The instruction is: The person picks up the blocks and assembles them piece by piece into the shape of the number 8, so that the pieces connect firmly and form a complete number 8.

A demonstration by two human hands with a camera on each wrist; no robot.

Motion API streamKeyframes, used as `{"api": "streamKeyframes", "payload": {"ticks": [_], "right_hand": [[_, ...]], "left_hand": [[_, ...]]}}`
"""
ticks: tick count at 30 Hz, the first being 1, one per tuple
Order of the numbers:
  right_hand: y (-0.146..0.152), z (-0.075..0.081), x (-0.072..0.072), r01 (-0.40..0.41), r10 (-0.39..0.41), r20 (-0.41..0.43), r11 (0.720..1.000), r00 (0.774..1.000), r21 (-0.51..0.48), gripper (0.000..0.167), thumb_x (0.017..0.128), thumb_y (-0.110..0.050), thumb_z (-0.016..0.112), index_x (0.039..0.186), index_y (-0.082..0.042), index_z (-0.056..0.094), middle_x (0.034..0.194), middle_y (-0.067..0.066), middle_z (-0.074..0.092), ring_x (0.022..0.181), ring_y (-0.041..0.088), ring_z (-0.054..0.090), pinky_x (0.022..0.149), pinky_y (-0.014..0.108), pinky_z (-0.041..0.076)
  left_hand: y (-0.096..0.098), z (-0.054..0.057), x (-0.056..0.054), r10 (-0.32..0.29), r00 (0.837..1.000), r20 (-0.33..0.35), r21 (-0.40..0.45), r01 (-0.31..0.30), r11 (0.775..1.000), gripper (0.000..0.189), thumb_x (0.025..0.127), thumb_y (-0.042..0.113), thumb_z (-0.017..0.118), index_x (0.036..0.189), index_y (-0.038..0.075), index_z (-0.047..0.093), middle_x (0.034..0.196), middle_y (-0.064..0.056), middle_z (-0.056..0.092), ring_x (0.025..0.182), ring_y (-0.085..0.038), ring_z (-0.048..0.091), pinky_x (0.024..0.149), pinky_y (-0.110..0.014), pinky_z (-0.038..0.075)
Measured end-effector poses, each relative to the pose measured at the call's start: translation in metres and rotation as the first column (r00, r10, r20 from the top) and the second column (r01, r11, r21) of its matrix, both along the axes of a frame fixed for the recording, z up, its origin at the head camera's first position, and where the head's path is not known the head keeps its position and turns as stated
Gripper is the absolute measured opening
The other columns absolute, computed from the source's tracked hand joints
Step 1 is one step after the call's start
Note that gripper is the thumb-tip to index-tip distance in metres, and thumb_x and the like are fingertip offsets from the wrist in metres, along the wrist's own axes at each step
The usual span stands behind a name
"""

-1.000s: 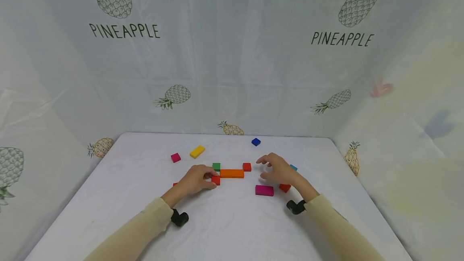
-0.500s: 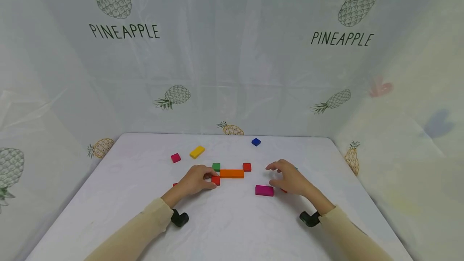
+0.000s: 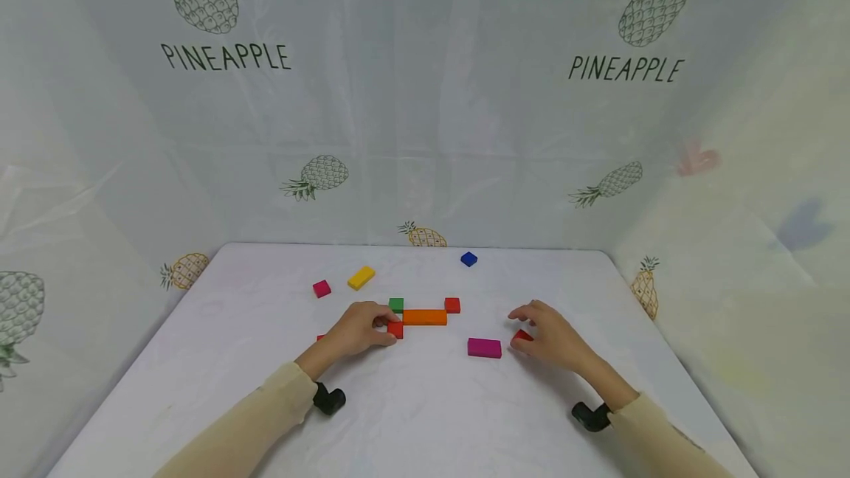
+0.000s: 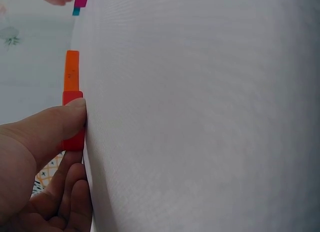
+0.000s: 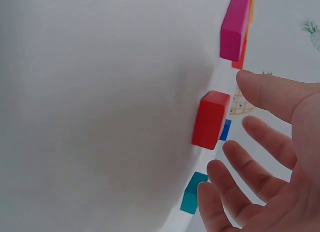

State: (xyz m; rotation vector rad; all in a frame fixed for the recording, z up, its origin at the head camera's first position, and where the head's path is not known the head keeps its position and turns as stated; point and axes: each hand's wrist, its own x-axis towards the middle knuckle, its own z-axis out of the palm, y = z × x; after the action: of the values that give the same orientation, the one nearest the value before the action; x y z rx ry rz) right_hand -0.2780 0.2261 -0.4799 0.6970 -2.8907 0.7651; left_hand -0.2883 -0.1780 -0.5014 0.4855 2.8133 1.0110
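Note:
My left hand (image 3: 361,329) holds a small red block (image 3: 395,330) between thumb and fingers; the thumb lies over its side in the left wrist view. That block sits at the left end of an orange bar block (image 3: 425,317). A green block (image 3: 396,305) is just behind, and another red block (image 3: 452,305) stands by the bar's far right corner. My right hand (image 3: 550,338), fingers spread and holding nothing, hovers around a separate red block (image 5: 211,120). A teal block (image 5: 194,193) lies near its fingertips in the right wrist view, hidden from the head view.
A magenta bar block (image 3: 484,348) lies left of my right hand. Farther back are a blue block (image 3: 468,259), a yellow bar block (image 3: 361,278) and a crimson block (image 3: 322,288). A red block (image 3: 321,338) is partly hidden behind my left wrist.
My right hand has moved right and toward me, from beside the red block near the orange bar to the red block right of the magenta bar. My left hand has stayed in place.

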Motion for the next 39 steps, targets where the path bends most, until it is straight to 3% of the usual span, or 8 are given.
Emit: {"api": "streamKeyframes", "payload": {"ticks": [10,21,39], "right_hand": [[0.0049,-0.0037,0.0046,0.044,-0.044,0.034,0.999,0.998,0.010,0.042,0.085,-0.017,0.091,0.120,-0.006,0.071,0.105,0.004,0.069,0.094,0.019,0.063,0.075,0.027,0.058],[0.0065,-0.0064,0.0047,0.073,-0.077,0.090,0.996,0.993,0.042,0.036,0.085,-0.018,0.091,0.114,-0.007,0.073,0.095,0.000,0.065,0.090,0.017,0.057,0.072,0.029,0.055],[0.0063,-0.0072,0.0063,0.082,-0.085,0.097,0.996,0.992,0.037,0.030,0.085,-0.014,0.089,0.111,-0.009,0.074,0.093,-0.002,0.065,0.090,0.017,0.057,0.076,0.033,0.056]], "left_hand": [[0.0000,0.0004,-0.0001,-0.002,1.000,0.005,0.004,0.002,1.000,0.028,0.088,0.021,0.089,0.115,0.018,0.079,0.098,0.006,0.066,0.094,-0.017,0.056,0.086,-0.035,0.050],[-0.0001,0.0010,-0.0002,-0.002,1.000,0.007,0.002,0.002,1.000,0.028,0.089,0.021,0.088,0.115,0.019,0.079,0.098,0.006,0.066,0.095,-0.017,0.056,0.086,-0.036,0.050],[0.0010,0.0049,0.0032,0.009,1.000,0.017,0.004,-0.009,1.000,0.029,0.089,0.020,0.089,0.116,0.018,0.079,0.099,0.005,0.066,0.095,-0.018,0.056,0.086,-0.036,0.050]]}}
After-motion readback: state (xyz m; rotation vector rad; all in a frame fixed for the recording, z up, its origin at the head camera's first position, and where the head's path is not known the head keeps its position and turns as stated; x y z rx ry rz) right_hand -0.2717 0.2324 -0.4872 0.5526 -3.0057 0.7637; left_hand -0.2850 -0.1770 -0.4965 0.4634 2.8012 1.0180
